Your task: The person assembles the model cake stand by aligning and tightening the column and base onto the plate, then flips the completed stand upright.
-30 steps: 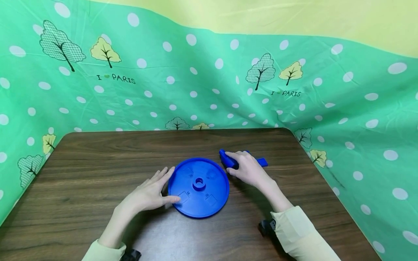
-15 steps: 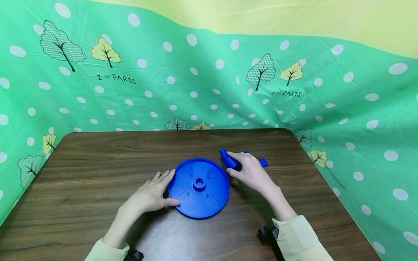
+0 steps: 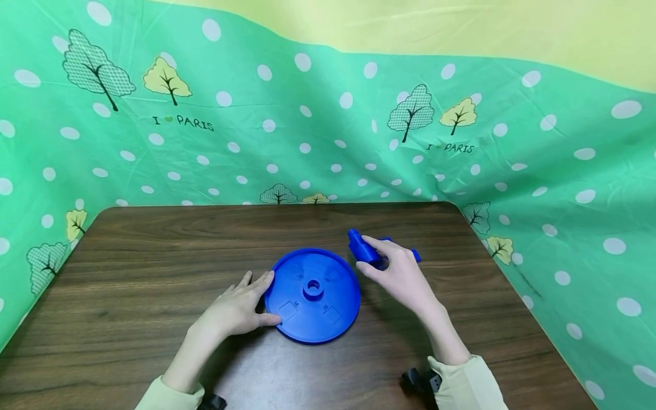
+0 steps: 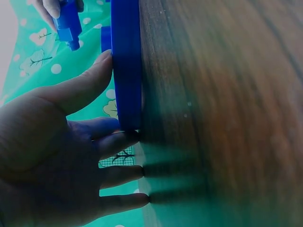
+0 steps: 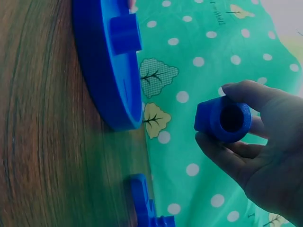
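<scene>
A round blue disc [image 3: 307, 326] with a raised rim and central hub lies on the table. Against its left edge rests my left hand [image 3: 234, 310], thumb and spread fingers fairly straight; in the left wrist view the thumb touches the disc's rim [image 4: 127, 71]. Beyond the disc's upper right, my right hand [image 3: 405, 278] pinches a blue tubular piece [image 3: 363, 249] between thumb and fingers. The right wrist view shows this piece [image 5: 203, 117] above the table, its round hollow end facing the camera. It does not touch the disc.
Another blue part [image 3: 416, 255] lies partly hidden behind my right hand; the right wrist view shows its narrow body [image 5: 139, 198] on the table. A green dotted cloth [image 3: 307, 131] hangs behind and beside the brown wooden table [image 3: 154, 256].
My right hand has shifted slightly right with the tubular piece, which looks a little raised and turned. My left hand's fingers have slid slightly down along the disc's edge.
</scene>
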The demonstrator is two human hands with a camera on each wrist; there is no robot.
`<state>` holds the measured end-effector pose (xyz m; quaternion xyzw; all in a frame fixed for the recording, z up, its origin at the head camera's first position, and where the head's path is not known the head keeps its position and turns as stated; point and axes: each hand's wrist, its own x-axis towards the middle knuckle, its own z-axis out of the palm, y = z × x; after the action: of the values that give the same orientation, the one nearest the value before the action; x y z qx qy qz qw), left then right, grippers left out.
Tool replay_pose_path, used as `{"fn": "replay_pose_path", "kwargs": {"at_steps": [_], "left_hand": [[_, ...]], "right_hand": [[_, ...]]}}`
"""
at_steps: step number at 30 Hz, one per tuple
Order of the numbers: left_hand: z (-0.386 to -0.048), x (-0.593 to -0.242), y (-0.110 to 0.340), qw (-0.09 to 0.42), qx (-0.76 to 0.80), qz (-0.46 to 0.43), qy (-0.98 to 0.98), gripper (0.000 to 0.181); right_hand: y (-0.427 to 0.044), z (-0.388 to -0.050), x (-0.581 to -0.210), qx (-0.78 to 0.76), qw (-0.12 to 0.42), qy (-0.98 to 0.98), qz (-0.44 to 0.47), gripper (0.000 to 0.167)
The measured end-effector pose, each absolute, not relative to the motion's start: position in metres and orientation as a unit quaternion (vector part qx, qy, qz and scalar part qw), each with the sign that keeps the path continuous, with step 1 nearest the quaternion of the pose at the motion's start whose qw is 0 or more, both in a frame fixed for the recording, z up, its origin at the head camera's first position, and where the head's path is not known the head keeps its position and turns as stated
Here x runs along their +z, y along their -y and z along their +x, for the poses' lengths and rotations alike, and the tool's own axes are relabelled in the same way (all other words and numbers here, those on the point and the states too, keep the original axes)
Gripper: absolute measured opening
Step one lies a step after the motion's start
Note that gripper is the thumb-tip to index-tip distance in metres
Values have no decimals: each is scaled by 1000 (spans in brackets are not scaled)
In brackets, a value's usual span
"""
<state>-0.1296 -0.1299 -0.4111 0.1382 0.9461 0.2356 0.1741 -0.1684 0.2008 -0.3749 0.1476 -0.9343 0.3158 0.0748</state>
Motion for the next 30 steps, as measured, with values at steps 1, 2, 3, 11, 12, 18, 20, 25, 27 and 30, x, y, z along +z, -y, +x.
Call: {"fn": "replay_pose_path", "kwargs": {"at_steps": [1,2,3,11,12,18,20,25,27,30], "left_hand": [[-129,-411,129,175,234,137,-947,98],[-129,-410,129,175,233,134,-947,98],[-129,-410,128,174,233,133,-947,97],[-128,-410,124,175,237,121,-948,95],[-127,-410,124,174,237,120,-948,95],[-126,-409,125,175,238,111,-949,96],[-126,-410,125,174,239,111,-949,95],[-125,-411,127,169,241,111,-949,94],[-126,-410,127,168,241,110,-950,93],[-126,-410,127,171,241,107,-949,93]], "right_hand": [[-200,-168,-375,319,76,933,146,55],[-200,-167,-375,323,77,932,146,54],[-200,-166,-375,326,78,931,146,54],[-197,-164,-377,363,82,918,139,51],[-196,-163,-376,366,81,917,137,51],[-191,-161,-373,384,71,912,125,51],[-189,-160,-372,390,71,910,123,50],[-184,-158,-369,398,72,907,119,47],[-183,-157,-368,401,70,906,117,46],[-180,-156,-366,405,67,905,112,45]]}}
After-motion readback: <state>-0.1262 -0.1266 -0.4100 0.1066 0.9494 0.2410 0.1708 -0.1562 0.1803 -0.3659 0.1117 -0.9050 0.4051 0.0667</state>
